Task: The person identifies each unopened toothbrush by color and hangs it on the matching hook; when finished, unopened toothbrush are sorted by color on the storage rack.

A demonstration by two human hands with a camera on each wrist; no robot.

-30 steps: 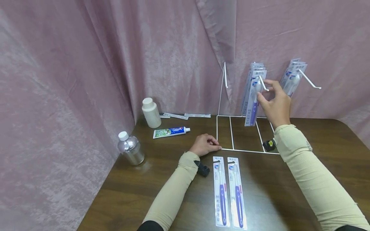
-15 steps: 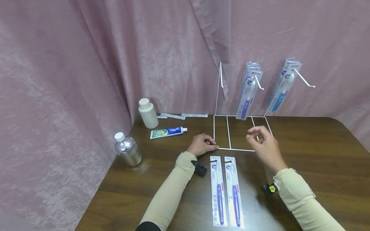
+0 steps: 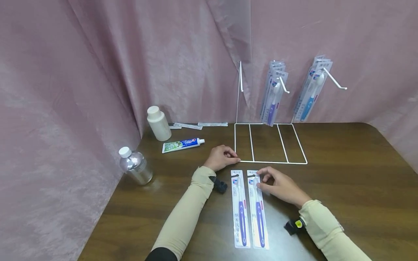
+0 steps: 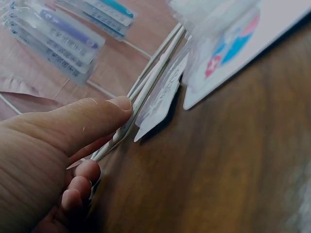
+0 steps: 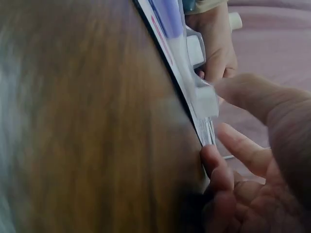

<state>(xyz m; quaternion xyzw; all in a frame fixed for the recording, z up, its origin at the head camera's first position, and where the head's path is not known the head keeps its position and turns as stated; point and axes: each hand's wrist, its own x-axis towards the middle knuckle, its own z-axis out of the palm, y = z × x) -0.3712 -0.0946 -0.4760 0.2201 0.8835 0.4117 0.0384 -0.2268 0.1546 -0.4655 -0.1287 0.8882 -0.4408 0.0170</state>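
Two packaged toothbrushes lie side by side on the wooden table, a left pack (image 3: 241,210) and a right pack (image 3: 259,210), both with purple handles. My right hand (image 3: 282,186) is at the upper part of the right pack, its fingers touching the edge; in the right wrist view the thumb (image 5: 248,94) is near the clear bulge over the brush head. At the front left corner of a white wire rack (image 3: 264,162), my left hand (image 3: 220,157) pinches the wire between thumb and fingers. Purple toothbrush packs (image 3: 273,98) and blue ones (image 3: 313,90) hang from the rack's hooks.
A toothpaste tube (image 3: 183,145), a white bottle (image 3: 159,124) and a clear bottle with a white cap (image 3: 135,166) stand or lie left of the rack. Thin flat strips (image 3: 212,124) lie by the pink curtain (image 3: 183,65). One left hook (image 3: 241,78) holds no pack.
My right hand has left the purple pack on the middle hook and come down to the right pack on the table. The left hand keeps its place on the rack; the view has shifted slightly.
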